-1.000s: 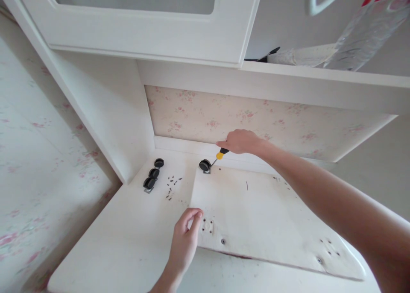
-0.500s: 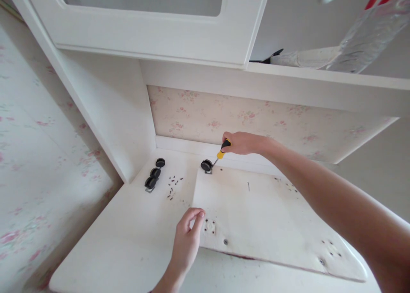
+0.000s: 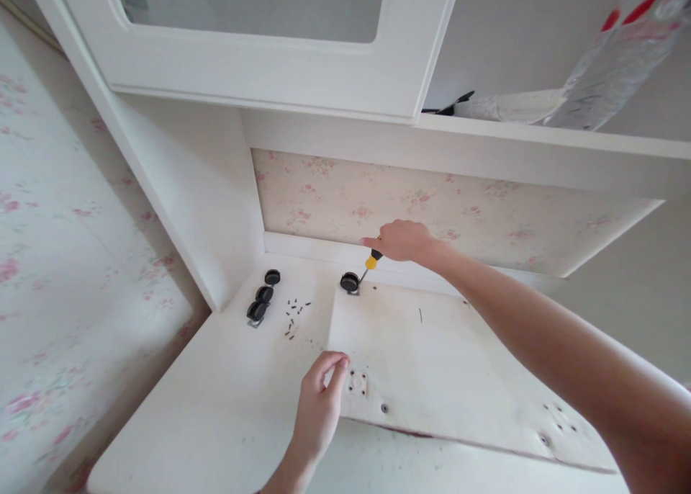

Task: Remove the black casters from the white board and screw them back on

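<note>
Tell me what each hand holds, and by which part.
Right hand: the screwdriver, by its handle. Left hand: at the left edge of the board; whether it grips cannot be told.

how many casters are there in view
4 round black casters: three in a row on the white desktop, left of the small dark screws; one at the far left corner of the white board, by the yellow-and-black screwdriver. The right forearm might hide more.

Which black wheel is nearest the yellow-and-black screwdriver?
The round black caster on the flat white board; the other three black casters sit left, on the white desktop.
</note>
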`<state>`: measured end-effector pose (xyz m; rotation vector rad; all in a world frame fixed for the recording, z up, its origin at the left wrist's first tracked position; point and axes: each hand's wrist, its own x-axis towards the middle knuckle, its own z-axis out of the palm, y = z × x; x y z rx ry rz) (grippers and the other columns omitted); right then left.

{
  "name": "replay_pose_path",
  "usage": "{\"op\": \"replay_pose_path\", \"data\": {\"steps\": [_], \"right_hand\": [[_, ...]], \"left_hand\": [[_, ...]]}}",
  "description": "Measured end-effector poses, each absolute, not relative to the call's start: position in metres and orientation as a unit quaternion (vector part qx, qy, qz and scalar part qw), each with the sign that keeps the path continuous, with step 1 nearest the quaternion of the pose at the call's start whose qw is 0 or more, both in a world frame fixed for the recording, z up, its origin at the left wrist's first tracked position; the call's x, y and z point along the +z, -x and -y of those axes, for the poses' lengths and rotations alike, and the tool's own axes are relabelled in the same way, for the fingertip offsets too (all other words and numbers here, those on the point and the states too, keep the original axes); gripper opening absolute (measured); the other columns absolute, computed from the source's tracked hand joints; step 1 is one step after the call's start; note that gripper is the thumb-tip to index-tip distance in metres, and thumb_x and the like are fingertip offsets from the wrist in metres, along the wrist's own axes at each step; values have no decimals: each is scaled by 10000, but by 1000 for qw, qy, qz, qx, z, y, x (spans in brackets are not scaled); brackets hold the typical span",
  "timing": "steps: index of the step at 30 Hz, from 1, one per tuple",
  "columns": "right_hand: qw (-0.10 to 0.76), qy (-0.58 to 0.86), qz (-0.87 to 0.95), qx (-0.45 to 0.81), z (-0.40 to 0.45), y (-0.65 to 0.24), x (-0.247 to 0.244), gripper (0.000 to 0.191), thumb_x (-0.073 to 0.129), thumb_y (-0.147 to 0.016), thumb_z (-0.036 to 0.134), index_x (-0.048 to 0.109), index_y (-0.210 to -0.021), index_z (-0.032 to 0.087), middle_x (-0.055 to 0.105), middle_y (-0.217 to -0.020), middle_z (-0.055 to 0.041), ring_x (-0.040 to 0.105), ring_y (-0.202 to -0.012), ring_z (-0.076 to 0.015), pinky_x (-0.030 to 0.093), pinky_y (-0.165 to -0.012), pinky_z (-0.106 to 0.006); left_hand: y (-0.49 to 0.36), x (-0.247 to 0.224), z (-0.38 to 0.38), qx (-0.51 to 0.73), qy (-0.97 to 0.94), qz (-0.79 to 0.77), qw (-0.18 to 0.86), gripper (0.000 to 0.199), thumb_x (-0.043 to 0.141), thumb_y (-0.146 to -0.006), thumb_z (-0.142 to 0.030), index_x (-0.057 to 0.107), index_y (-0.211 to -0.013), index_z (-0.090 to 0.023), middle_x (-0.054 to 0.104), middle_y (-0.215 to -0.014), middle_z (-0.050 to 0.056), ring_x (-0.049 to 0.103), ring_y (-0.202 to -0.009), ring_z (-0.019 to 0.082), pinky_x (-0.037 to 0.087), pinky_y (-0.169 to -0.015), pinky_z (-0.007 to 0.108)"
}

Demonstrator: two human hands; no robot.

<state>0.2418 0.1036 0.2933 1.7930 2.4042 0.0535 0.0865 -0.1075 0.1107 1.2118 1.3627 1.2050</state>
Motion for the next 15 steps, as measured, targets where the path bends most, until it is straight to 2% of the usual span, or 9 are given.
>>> {"op": "replay_pose_path", "data": {"steps": [2,5,7,10,12,15], "right_hand": [[72,-591,-803,4,-102,-247,294,697,313,-856,731,642,-1059,152,657,-1079,-227,620,-1000,-364,448,-741,-403],[82,-561,-823,-35,-97,-257,297,575,406,-863,652,570,-1145,178,675,-1060,-172,644,-884,-288,440,-656,-341],[93,-545,-831,-61,-94,-263,299,510,467,-855,599,544,-1152,192,693,-997,-135,646,-791,-242,420,-605,-310],[104,-539,-832,-87,-92,-266,301,480,495,-844,580,547,-1108,183,699,-860,-107,634,-695,-220,397,-556,-298],[101,-538,-831,-98,-92,-266,301,477,503,-839,578,548,-1091,176,696,-834,-101,631,-676,-214,393,-542,-293],[92,-532,-834,-111,-92,-262,298,452,521,-837,551,542,-1098,182,699,-900,-100,638,-704,-202,401,-550,-279]], "left_hand": [[-86,110,108,491,-496,-549,460,288,496,-909,-445,671,-900,-216,697,-934,51,629,-934,216,449,-850,286],[-85,107,108,495,-500,-542,460,276,505,-908,-431,675,-895,-214,699,-927,47,629,-927,207,448,-844,280],[-85,106,108,496,-503,-541,457,272,510,-905,-423,678,-891,-210,700,-930,49,628,-917,205,449,-837,281],[-86,104,109,496,-504,-543,453,272,513,-903,-422,679,-888,-208,699,-933,50,625,-914,205,448,-833,283],[-86,104,110,496,-504,-544,452,276,511,-906,-424,679,-892,-206,697,-934,51,623,-920,205,447,-838,288],[-86,105,111,492,-509,-543,453,289,504,-910,-437,674,-898,-203,694,-938,53,624,-932,208,445,-852,296]]}}
